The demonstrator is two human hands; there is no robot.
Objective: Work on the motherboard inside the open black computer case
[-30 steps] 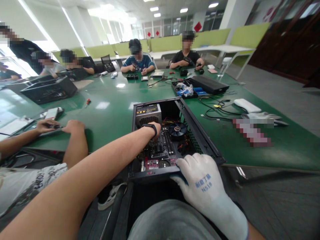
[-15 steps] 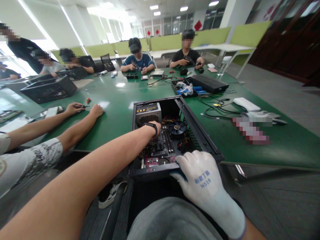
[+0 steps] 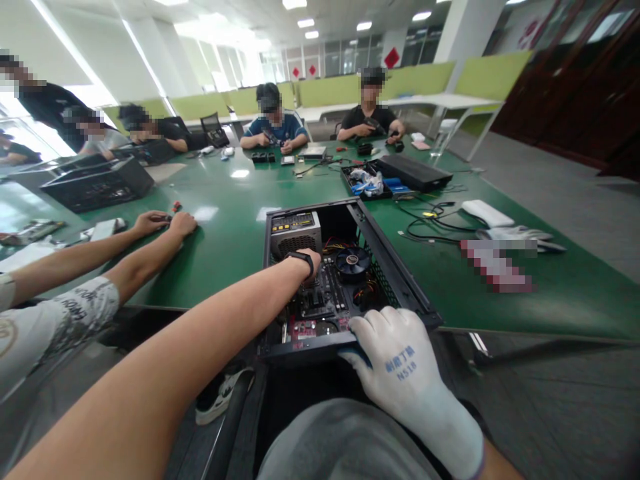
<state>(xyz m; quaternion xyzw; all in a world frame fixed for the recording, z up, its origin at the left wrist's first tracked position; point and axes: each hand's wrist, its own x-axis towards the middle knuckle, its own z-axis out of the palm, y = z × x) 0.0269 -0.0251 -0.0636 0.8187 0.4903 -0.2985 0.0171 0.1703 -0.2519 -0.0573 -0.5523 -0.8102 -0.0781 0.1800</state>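
Note:
An opened computer case lies at the near edge of the table, with its inside facing up. My left hand, bare with a dark wristband, reaches down into it beside the power supply. Its fingers are hidden behind the hand, so what they touch cannot be seen. Close to its right are the motherboard and the round black CPU fan. In a white work glove, my right hand is wrapped over the case's near edge, with the thumb on the outer side.
To the left, a neighbour's hands rest on the green table. Beyond the case stands a black open toolbox. Cables, a white glove and a white box lie to the right. Other people work across the table.
The view has shifted slightly. Both my hands keep their places on and in the case; my left hand has moved very little. The neighbour's hands have drawn closer together.

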